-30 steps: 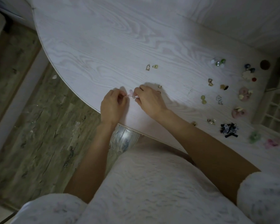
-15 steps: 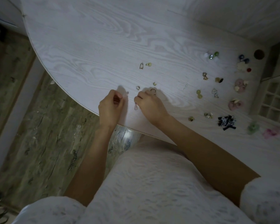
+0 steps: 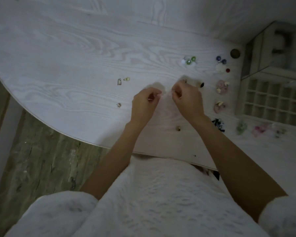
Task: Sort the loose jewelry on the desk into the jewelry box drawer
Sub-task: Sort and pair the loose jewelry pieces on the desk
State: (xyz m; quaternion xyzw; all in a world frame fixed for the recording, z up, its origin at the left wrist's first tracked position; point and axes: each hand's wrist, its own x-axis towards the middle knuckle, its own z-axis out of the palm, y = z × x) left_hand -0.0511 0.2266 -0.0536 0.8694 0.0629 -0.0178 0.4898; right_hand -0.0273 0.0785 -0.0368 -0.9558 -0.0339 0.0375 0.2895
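Loose jewelry (image 3: 221, 87) lies scattered across the white desk (image 3: 75, 57) at centre right, beside the jewelry box drawer (image 3: 272, 101) (gridded compartments) at the right edge. At mid-frame, left hand (image 3: 143, 102) and right hand (image 3: 186, 98) hover with fingers curled; what they pinch is too small to tell.

Two curled hands, left hand (image 3: 144, 101) and right hand (image 3: 186, 98), above desk (image 3: 75, 57).

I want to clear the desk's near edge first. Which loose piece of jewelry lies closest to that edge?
The small gold piece lying alone between the two forearms. The other pieces sit farther back or off to the right by the jewelry box drawer.
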